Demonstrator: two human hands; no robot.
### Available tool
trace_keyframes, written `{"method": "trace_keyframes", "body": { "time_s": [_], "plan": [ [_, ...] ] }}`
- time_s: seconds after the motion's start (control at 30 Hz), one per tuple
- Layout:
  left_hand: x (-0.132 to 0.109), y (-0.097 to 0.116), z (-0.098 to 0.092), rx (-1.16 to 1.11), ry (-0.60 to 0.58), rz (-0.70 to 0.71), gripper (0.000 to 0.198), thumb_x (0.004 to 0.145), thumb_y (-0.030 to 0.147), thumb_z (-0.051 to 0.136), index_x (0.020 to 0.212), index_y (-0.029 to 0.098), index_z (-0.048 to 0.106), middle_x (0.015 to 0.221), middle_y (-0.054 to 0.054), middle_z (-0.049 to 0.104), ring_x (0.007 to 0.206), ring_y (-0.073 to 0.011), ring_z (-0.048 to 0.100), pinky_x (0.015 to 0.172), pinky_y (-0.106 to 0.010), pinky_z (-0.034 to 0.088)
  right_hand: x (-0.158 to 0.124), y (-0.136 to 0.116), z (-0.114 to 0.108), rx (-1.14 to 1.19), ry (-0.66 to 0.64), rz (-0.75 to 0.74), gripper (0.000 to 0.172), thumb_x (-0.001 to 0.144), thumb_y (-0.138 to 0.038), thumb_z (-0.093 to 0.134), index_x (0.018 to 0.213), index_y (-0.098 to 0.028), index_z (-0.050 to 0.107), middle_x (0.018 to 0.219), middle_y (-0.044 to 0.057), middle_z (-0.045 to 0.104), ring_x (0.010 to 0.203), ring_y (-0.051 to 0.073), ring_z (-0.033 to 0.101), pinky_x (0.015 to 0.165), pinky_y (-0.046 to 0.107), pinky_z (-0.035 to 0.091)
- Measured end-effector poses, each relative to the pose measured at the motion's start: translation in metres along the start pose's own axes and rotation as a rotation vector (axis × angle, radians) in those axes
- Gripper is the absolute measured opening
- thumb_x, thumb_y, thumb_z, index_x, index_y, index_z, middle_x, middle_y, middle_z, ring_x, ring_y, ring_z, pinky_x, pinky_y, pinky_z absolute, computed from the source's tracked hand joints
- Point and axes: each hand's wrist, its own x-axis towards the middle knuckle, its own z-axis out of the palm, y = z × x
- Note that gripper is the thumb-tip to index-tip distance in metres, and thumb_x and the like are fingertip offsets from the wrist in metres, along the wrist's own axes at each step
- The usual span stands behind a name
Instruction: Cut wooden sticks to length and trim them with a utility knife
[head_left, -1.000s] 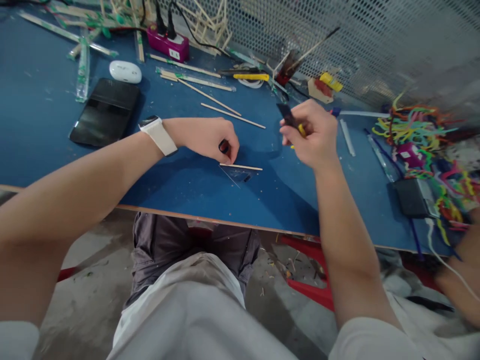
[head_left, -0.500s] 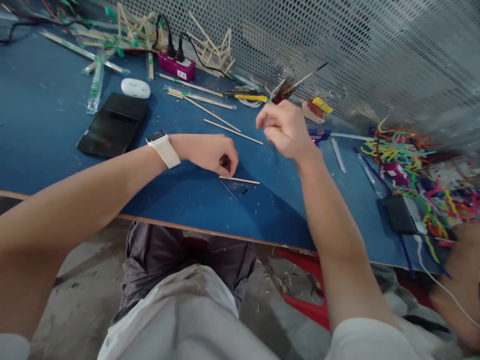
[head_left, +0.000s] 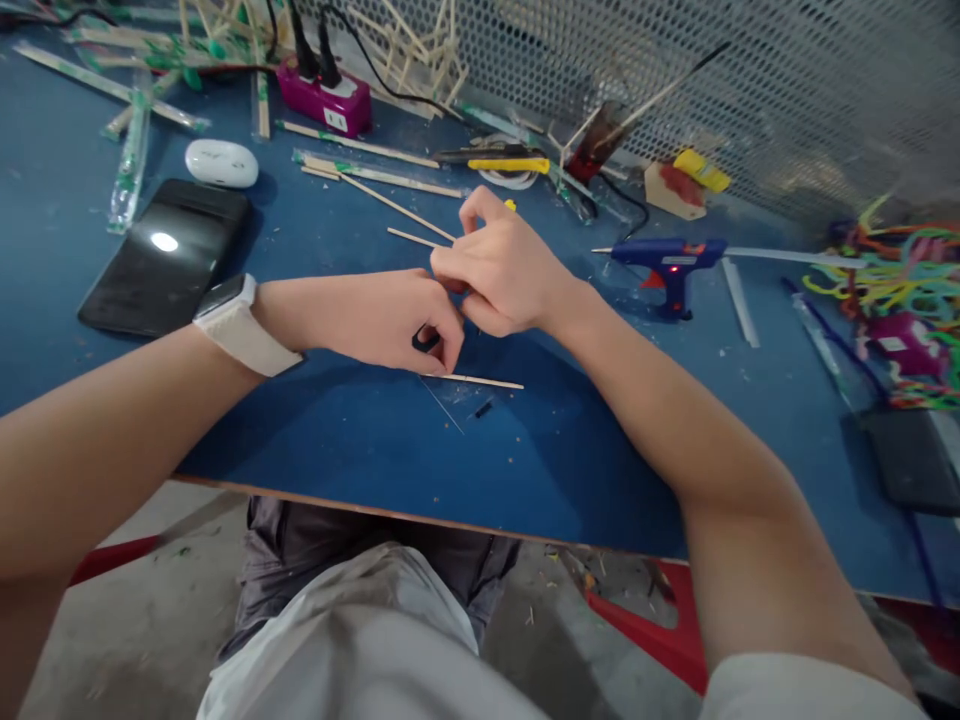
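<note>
My left hand (head_left: 375, 320), with a white watch on the wrist, rests on the blue table (head_left: 337, 450). Its fingertips are pinched down on the left end of a thin wooden stick (head_left: 484, 381); something small and black shows at the thumb. The stick lies flat over a clear plastic sheet (head_left: 465, 402). My right hand (head_left: 499, 270) is closed just above and against the left hand's fingers. A yellow tip of a small tool (head_left: 511, 205) pokes out above its knuckles; the rest of the tool is hidden in the fist.
A blue glue gun (head_left: 667, 262) stands to the right. A black phone (head_left: 161, 255) and a white case (head_left: 221, 162) lie at the left, with a pink power strip (head_left: 324, 95), loose sticks and a mesh wall behind. Coloured pipe cleaners (head_left: 900, 280) are piled at far right.
My right hand has come left and down from beside the glue gun until it meets the left hand. The left hand has stayed pinched on the stick.
</note>
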Motion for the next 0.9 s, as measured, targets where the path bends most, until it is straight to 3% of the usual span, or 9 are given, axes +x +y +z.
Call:
{"method": "trace_keyframes", "body": {
  "time_s": [0.17,0.33,0.67,0.77,0.9],
  "plan": [
    [-0.003,-0.004,0.001,0.002,-0.009,-0.022,0.023,0.098,0.02,0.076,0.098,0.034,0.094,0.093,0.01,0.089,0.08,-0.0117,0.077,0.079,-0.024,0.054,-0.001,0.008,0.017,0.009,0.181,-0.21,0.025,0.104,-0.022,0.041,0.109,-0.023,0.066,0.081,-0.002,0.06,0.08,0.022,0.064,0.107,0.063,0.056],
    [-0.006,-0.003,0.003,0.066,0.03,0.012,0.024,0.103,0.02,0.076,0.098,0.035,0.094,0.095,0.011,0.089,0.087,-0.0122,0.078,0.083,-0.024,0.054,-0.006,0.01,0.024,-0.07,0.362,-0.232,0.03,0.104,-0.015,0.036,0.108,-0.023,0.065,0.073,-0.004,0.059,0.08,0.021,0.063,0.097,0.055,0.062],
    [-0.005,0.001,0.003,0.062,0.04,0.027,0.029,0.095,0.006,0.083,0.096,0.032,0.094,0.084,0.011,0.085,0.074,-0.0075,0.073,0.073,-0.02,0.051,-0.001,0.0,0.024,-0.247,0.405,-0.242,0.037,0.112,-0.017,0.027,0.113,-0.023,0.063,0.067,-0.004,0.055,0.077,0.02,0.059,0.093,0.047,0.065],
    [-0.008,0.004,0.006,0.092,0.061,0.041,0.025,0.096,0.008,0.082,0.096,0.03,0.094,0.084,0.009,0.084,0.073,-0.0089,0.072,0.07,-0.021,0.049,-0.001,-0.003,0.021,-0.224,0.338,-0.222,0.035,0.112,-0.017,0.028,0.112,-0.025,0.062,0.069,-0.002,0.06,0.08,0.023,0.061,0.094,0.05,0.064],
    [-0.014,0.006,0.012,0.116,0.13,0.101,0.024,0.102,0.01,0.075,0.096,0.026,0.092,0.091,0.005,0.087,0.08,-0.0118,0.076,0.081,-0.025,0.053,-0.001,-0.004,0.015,-0.215,0.247,-0.193,0.041,0.115,-0.018,0.022,0.116,-0.025,0.062,0.072,-0.001,0.062,0.09,0.027,0.065,0.098,0.052,0.062]
  ]
}}
